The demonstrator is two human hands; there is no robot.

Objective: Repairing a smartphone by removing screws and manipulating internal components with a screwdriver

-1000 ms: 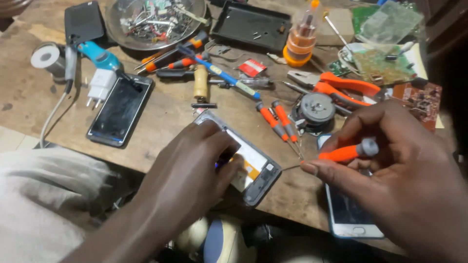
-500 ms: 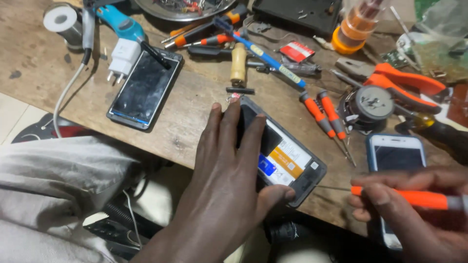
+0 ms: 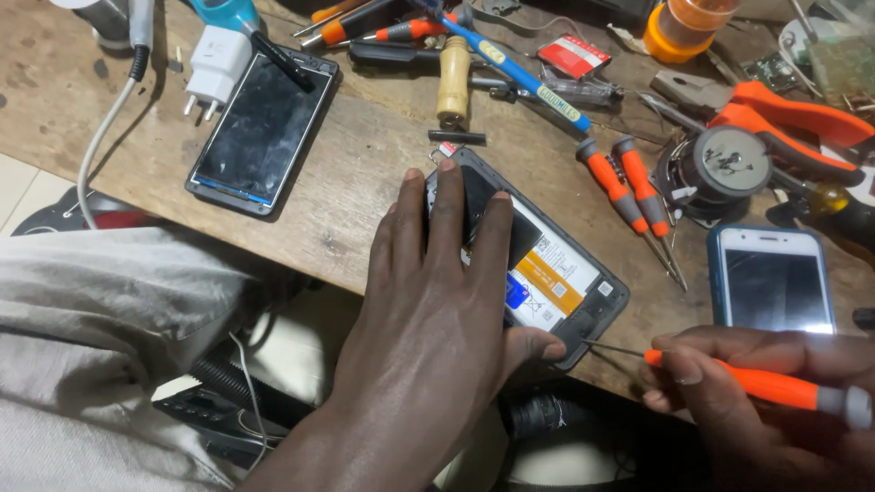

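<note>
So the wooden workbench [image 3: 365, 182] is covered in tools, and right at its near edge lies the opened phone [image 3: 556, 273], back cover off, battery showing. Its long axis runs diagonally, from upper left (away from the person) down to lower right, with that lower corner almost at the table edge.

The left hand [image 3: 437, 301] lies flat on the phone's upper-left half, fingers spread and pointing up the diagonal, thumb hooked against the near long side. It's pressing down, not gripping anything.

The right hand [image 3: 747, 401] sits off to the lower right, well closer to that near corner than the left fingers are. Its fingers are pinched shut around an orange-handled screwdriver [image 3: 775, 387], shaft pointing left, and the thin tip is right at the phone's lower-right corner (can't tell if it's actually seated in a screw, too small).

Another phone with a blue case [image 3: 770, 282] lies just above the right hand, and a dark phone [image 3: 264, 128] sits upper left.
</note>
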